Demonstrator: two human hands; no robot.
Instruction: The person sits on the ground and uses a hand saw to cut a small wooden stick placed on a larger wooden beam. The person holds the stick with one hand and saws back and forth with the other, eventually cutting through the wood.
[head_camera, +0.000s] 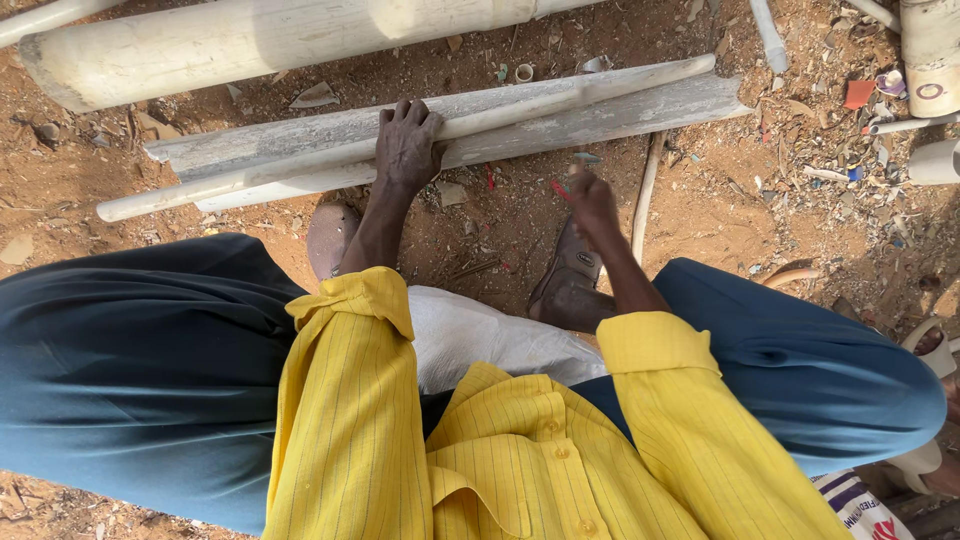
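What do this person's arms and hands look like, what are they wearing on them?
Both arms wear a bright yellow button-up shirt with thin dark pinstripes. The sleeves are rolled or pushed up to about mid-forearm, leaving the wrists bare. The left hand and right hand are bare: no gloves, and no watch, rings or bands visible. Yellow buttons run down the shirt front.
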